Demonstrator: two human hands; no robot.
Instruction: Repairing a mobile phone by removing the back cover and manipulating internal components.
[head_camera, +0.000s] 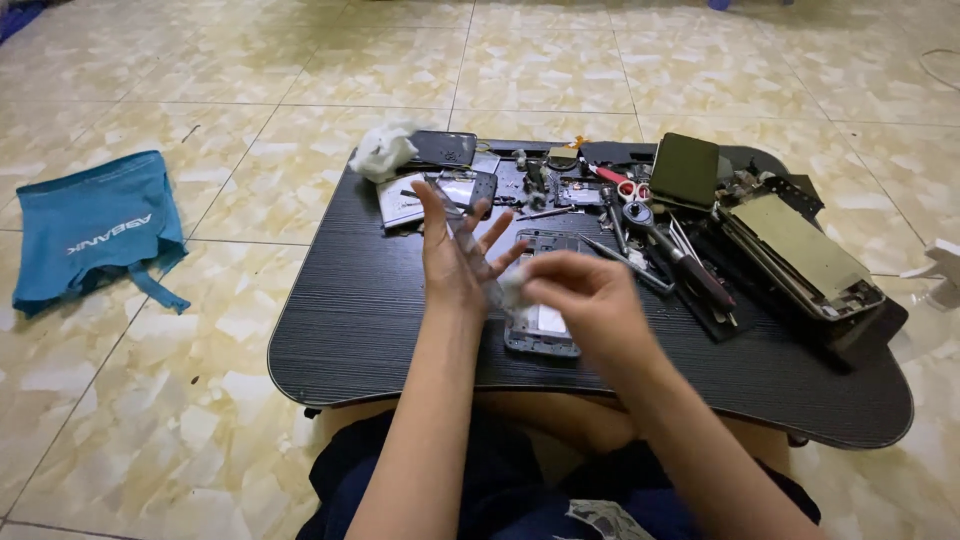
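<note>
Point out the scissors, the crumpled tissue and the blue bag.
scissors (628, 188): head view, on the red handles.
crumpled tissue (383, 150): head view, its white middle.
blue bag (95, 225): head view, middle of the cloth.

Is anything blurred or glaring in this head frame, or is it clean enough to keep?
Head view: the right hand and the white wad it pinches are motion-blurred; the left hand is only slightly soft. The table and phone parts are sharp. Lighting is even with soft shadows and a mild sheen on the floor tiles. Tile lines bow slightly, as with a wide lens.
</note>
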